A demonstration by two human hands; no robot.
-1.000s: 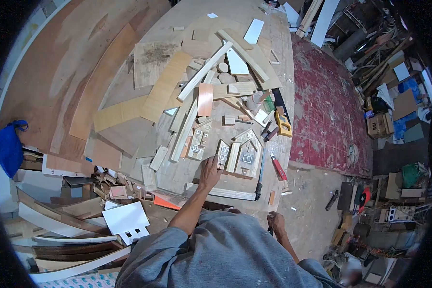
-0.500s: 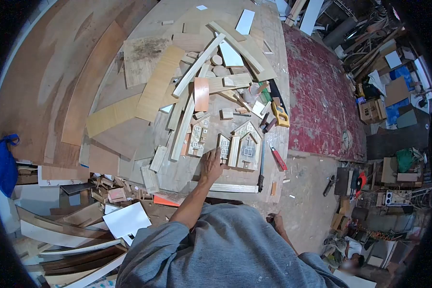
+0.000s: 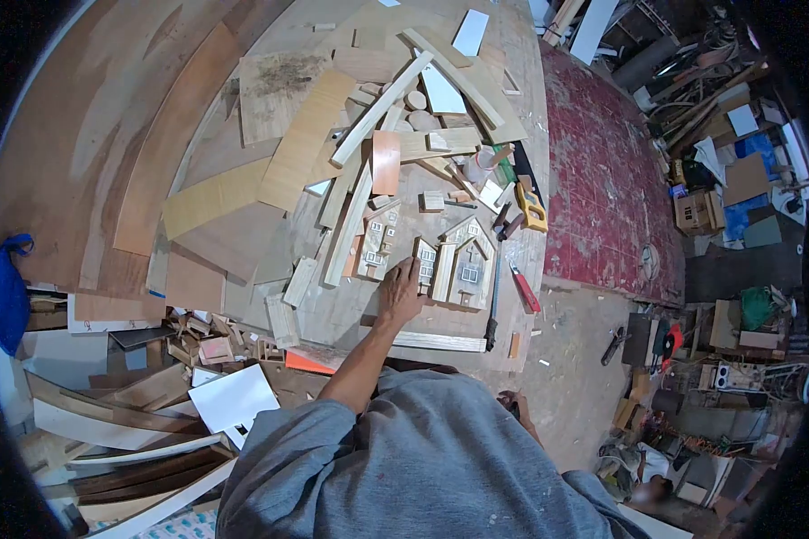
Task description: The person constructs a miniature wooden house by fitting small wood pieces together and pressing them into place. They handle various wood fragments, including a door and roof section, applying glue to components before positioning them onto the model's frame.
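Note:
My left hand (image 3: 401,293) is at the bench with its fingers along the left edge of a small wooden house piece (image 3: 427,263) with white windows, its thumb near the lower end. Right beside that piece lies a larger wooden model house (image 3: 469,269) with a pitched roof and a window. Left of my hand is another small wooden house piece (image 3: 377,242). My right hand (image 3: 518,408) hangs low beside my body, away from the bench, fingers curled round something dark that I cannot make out.
A red-handled cutter (image 3: 524,292), a yellow-handled saw (image 3: 532,211) and a long dark tool (image 3: 492,319) lie right of the houses. Wood strips (image 3: 382,108) and a plywood sheet (image 3: 306,139) cover the back. A pale bar (image 3: 436,342) lies along the front edge.
The whole view has shifted slightly. My left hand stays at the small house piece, and my right hand has risen a little beside my body.

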